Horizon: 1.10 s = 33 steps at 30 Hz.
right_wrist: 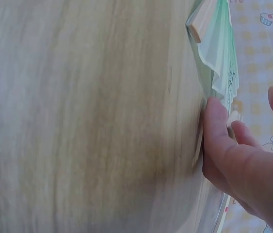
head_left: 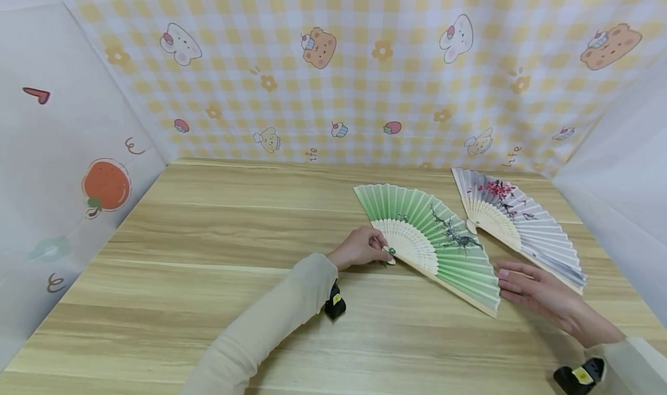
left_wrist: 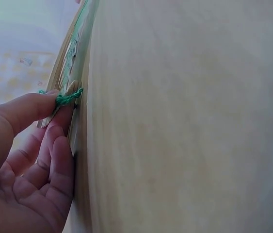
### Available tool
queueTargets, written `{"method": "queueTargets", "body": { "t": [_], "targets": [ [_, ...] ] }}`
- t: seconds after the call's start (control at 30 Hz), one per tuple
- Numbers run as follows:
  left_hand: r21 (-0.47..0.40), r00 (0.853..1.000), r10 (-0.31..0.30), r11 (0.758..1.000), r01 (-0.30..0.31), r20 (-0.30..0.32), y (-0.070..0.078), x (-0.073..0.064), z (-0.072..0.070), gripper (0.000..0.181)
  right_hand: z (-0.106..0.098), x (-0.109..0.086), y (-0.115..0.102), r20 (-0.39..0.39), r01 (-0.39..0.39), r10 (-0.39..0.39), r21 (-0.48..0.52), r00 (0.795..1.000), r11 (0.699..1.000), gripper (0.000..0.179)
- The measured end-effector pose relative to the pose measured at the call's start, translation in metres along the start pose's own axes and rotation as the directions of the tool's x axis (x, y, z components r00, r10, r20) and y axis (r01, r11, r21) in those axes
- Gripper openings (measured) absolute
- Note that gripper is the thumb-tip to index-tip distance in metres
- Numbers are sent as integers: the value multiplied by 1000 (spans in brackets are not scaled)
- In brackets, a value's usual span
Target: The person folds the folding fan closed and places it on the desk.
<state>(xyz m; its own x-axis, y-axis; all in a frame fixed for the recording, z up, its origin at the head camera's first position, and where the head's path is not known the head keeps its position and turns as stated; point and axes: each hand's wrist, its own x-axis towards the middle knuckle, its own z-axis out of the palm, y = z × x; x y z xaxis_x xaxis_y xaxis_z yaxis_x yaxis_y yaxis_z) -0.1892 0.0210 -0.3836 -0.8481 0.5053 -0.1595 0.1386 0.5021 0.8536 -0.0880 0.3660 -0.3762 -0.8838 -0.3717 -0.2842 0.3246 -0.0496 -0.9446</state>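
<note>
Head view: your left hand [head_left: 359, 248] sits at the pivot of the green fan [head_left: 443, 241], fingers curled in around the rivet end. Left wrist view confirms it: thumb and fingertips [left_wrist: 54, 127] pinch the pivot where the small green cord [left_wrist: 67, 97] is tied, with the stacked ribs running away from the hand along the table [head_left: 219, 256].

Your right hand [head_left: 537, 291] lies flat with fingers straight, fingertips touching the lower outer edge of the green fan. Right wrist view shows a fingertip [right_wrist: 215, 116] pressed against the pleated edge, the guard stick [right_wrist: 199, 29] just beyond; nothing is gripped on this side.

State of the work, judged from the layout: the green fan lies fully spread on the tabletop, right of centre. No pleats are gathered yet. With one hand anchoring the pivot and the other set on the outer guard, you look placed to sweep it shut, so folding is at its very start, with the whole closing stroke left to do.

Further out: a white fan [head_left: 521, 221] with a red blossom print lies spread just beside the green one, toward the back right, apparently apart from it. Checked cartoon-print backdrop [head_left: 365, 70] behind.
</note>
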Motion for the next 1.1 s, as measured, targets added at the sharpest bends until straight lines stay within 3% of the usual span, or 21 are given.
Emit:
{"method": "queueTargets", "body": {
  "t": [0.17,0.37,0.63,0.9,1.1],
  "targets": [
    [5,1000,0,1000,0,1,1,-1,0,16,4,0,0,-69,-21,16,-77,997,997,21],
    [9,1000,5,1000,-5,-12,0,0,2,17,10,0,-1,-186,-73,22,-272,982,959,41],
    [-10,1000,-13,1000,13,-12,0,-1,0,16,12,2,-2,-176,-51,20,-174,984,983,24],
    [-30,1000,-17,999,17,-15,1,-3,-1,17,24,6,0,-232,-108,46,-266,972,958,66],
    [-41,1000,-20,999,20,-11,1,-4,-2,17,25,6,2,-257,-110,49,-231,965,967,67]
  ]
}}
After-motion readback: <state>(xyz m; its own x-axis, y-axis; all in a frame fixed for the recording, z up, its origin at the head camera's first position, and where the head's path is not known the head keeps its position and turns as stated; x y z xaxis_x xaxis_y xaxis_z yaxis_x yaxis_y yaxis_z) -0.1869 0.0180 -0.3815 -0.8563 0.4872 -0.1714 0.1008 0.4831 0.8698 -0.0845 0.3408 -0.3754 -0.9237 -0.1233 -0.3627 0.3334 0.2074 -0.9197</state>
